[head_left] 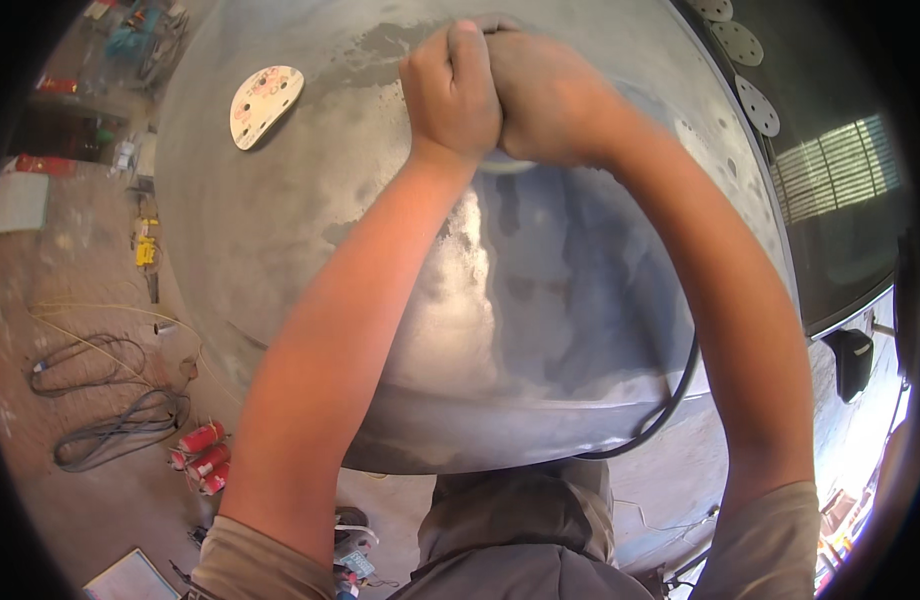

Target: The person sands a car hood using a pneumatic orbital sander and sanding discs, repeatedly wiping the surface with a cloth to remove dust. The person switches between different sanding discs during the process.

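Both hands press together over a sander at the far middle of a bare grey metal car hood (270,220). My left hand (450,95) is closed, its thumb lying along the top. Against it, my right hand (548,100) wraps over the same tool. Most of the sander is covered by the hands; only the pale rim of its round pad (508,165) peeks out under the wrists. A dark cord or hose (672,402) curves past my right forearm over the hood's near edge. Left of my hands lies a folded sanding disc (263,108) with holes.
Perforated sanding discs (737,43) rest along the windshield's (830,225) edge at right. A black side mirror (850,365) sticks out below it. Coiled cables (120,430), red cylinders (208,460) and a yellow object (145,248) lie on the floor at left.
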`<state>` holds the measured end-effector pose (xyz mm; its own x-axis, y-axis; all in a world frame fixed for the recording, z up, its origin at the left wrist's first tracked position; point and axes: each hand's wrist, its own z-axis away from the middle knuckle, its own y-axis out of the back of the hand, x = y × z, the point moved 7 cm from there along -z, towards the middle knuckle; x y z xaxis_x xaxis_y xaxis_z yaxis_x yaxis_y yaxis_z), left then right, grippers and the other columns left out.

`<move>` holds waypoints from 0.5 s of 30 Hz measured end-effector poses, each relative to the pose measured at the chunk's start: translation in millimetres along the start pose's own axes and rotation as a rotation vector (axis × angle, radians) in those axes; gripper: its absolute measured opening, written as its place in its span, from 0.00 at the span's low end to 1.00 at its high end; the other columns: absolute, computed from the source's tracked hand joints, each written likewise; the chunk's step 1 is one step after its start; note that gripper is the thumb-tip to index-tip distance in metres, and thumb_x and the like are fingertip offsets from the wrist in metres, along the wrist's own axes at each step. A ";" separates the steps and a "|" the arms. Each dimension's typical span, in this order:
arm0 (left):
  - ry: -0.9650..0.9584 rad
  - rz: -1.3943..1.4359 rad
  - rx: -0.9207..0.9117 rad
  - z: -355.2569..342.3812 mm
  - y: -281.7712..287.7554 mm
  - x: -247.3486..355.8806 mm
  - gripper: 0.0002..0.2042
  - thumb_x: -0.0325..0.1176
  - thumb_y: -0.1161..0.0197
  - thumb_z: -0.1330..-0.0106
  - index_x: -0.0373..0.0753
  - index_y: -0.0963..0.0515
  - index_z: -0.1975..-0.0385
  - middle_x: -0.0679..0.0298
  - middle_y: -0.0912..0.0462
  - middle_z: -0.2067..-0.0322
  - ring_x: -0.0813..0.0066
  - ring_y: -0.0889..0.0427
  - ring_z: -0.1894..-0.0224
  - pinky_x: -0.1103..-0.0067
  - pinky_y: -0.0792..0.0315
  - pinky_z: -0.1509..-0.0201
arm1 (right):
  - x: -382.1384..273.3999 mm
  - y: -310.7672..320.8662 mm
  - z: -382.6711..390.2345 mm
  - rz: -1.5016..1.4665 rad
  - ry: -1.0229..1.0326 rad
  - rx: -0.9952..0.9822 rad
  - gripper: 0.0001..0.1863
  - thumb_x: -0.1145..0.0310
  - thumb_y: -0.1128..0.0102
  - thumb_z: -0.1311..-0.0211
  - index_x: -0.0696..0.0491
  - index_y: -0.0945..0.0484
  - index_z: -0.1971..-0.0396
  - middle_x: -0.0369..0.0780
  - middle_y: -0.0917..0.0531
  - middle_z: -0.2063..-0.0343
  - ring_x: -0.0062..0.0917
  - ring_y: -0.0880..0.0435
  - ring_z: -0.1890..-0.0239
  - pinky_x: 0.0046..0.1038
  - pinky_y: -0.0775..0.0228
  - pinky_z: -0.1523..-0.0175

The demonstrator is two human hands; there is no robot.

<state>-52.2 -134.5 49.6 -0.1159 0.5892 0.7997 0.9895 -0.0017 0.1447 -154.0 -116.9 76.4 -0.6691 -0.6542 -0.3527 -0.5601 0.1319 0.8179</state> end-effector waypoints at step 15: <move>0.020 -0.019 -0.084 24.1 -19.8 14.6 0.26 0.42 0.58 0.14 0.30 0.13 0.57 0.49 0.09 0.62 0.61 0.11 0.59 0.68 0.19 0.50 | -15.6 8.0 44.1 0.092 -0.125 -0.096 0.06 0.72 0.30 0.53 0.57 0.14 0.74 0.52 0.11 0.69 0.49 0.10 0.62 0.46 0.16 0.58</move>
<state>-71.4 -106.3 44.4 -0.1372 0.5734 0.8077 0.9764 -0.0593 0.2079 -169.6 -72.9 68.5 -0.7741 -0.5442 -0.3235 -0.4489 0.1115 0.8866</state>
